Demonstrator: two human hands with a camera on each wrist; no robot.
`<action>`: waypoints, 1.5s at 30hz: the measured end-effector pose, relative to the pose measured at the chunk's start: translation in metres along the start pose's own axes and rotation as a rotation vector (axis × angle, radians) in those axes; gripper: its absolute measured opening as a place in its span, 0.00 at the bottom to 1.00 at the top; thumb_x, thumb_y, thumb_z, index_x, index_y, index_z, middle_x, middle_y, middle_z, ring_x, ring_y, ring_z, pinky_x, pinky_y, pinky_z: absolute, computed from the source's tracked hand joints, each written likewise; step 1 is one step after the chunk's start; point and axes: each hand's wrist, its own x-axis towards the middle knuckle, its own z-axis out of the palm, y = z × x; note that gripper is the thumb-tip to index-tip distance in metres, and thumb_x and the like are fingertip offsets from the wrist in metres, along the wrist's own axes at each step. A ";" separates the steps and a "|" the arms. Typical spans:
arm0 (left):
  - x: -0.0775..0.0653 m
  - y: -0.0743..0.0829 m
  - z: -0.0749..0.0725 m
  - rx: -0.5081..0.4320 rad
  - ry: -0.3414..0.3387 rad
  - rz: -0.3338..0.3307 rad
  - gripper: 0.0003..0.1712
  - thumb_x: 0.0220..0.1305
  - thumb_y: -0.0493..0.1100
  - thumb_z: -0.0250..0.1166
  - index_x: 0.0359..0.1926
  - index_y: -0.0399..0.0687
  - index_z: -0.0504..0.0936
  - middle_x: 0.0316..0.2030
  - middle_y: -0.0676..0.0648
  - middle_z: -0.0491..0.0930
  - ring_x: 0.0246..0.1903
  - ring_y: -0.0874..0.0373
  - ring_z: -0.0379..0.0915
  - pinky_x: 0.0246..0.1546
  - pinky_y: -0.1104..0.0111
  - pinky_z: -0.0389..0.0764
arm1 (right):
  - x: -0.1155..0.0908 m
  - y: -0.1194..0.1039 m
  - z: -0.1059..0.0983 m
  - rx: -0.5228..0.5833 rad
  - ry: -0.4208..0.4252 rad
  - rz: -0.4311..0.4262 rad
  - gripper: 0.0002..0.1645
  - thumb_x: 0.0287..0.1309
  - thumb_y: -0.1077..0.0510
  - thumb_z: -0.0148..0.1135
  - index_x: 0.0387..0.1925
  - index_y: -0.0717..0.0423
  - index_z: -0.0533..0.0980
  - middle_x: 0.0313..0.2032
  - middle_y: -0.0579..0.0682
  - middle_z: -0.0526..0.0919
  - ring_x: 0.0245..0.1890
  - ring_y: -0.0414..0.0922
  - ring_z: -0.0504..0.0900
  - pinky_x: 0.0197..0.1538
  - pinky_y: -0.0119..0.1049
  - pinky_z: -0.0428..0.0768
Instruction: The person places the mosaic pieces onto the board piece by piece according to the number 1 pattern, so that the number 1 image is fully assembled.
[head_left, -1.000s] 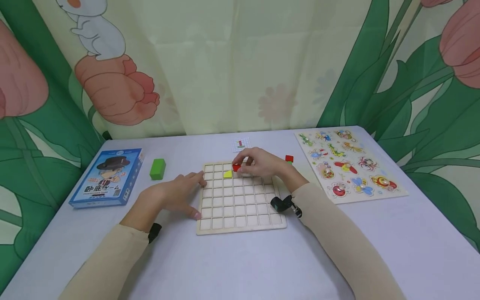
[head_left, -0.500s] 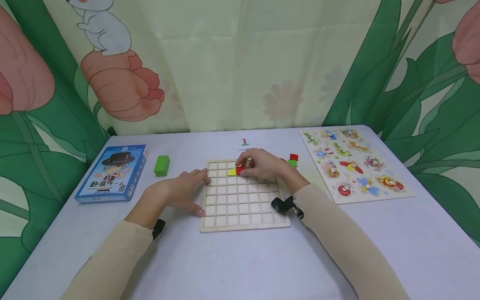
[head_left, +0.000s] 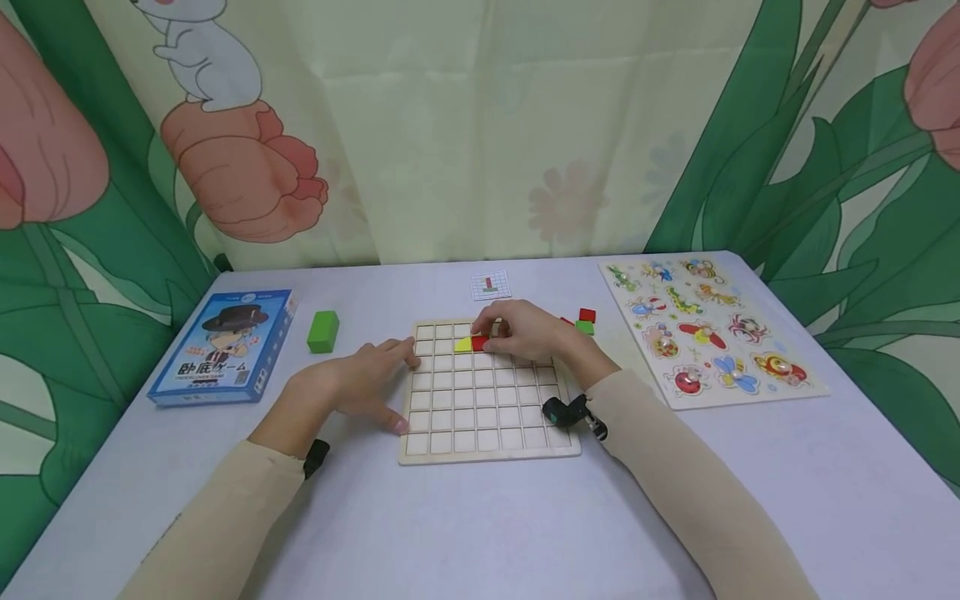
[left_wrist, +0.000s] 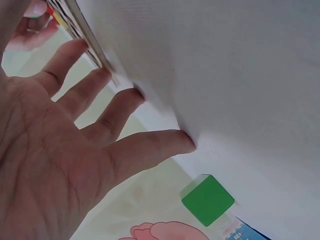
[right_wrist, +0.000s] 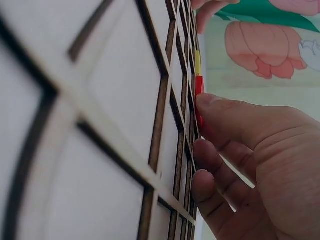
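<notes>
A wooden grid board (head_left: 487, 417) lies on the table between both hands. My left hand (head_left: 367, 387) rests along its left side with fingers spread, fingertips at the edge; in the left wrist view the straight fingers (left_wrist: 150, 152) reach down to the white table. Over the board's upper part, my right hand (head_left: 521, 329) pinches a red square tile (head_left: 478, 342) between thumb and fingers. Just left of it a yellow tile (head_left: 462, 344) sits in a grid cell. In the right wrist view the thumb lies against the red tile (right_wrist: 199, 85), level with the board's surface.
Behind the board lies a small pattern card (head_left: 491, 285). Loose red and green tiles (head_left: 585, 327) are partly hidden behind the right hand. A green block (head_left: 323, 332) and a blue game box (head_left: 221, 348) stand left; an insect puzzle board (head_left: 705, 333) lies right.
The red tile has come down from just above the board to sit right beside the yellow tile, still in my right hand's grip. My left hand keeps its place at the board's edge.
</notes>
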 end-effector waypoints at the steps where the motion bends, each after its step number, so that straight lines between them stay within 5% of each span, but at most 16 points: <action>1: 0.000 0.000 0.000 -0.005 0.001 0.001 0.55 0.45 0.63 0.82 0.71 0.58 0.65 0.80 0.43 0.51 0.74 0.39 0.55 0.65 0.41 0.70 | 0.000 0.000 -0.001 -0.004 -0.005 0.000 0.15 0.67 0.57 0.68 0.54 0.47 0.82 0.45 0.45 0.82 0.42 0.45 0.78 0.51 0.38 0.77; 28: -0.001 -0.004 0.007 -0.051 0.024 0.024 0.54 0.43 0.62 0.84 0.69 0.59 0.68 0.80 0.43 0.52 0.75 0.37 0.55 0.68 0.42 0.67 | -0.016 0.001 -0.015 0.066 -0.024 0.031 0.20 0.67 0.56 0.68 0.59 0.50 0.80 0.52 0.45 0.83 0.49 0.45 0.83 0.56 0.43 0.80; 45: 0.003 -0.004 0.005 -0.011 0.023 0.007 0.57 0.42 0.65 0.83 0.71 0.59 0.67 0.76 0.43 0.61 0.72 0.41 0.60 0.67 0.42 0.69 | -0.052 0.020 -0.044 0.099 0.072 -0.080 0.15 0.71 0.58 0.63 0.55 0.57 0.81 0.46 0.48 0.85 0.44 0.46 0.84 0.54 0.46 0.81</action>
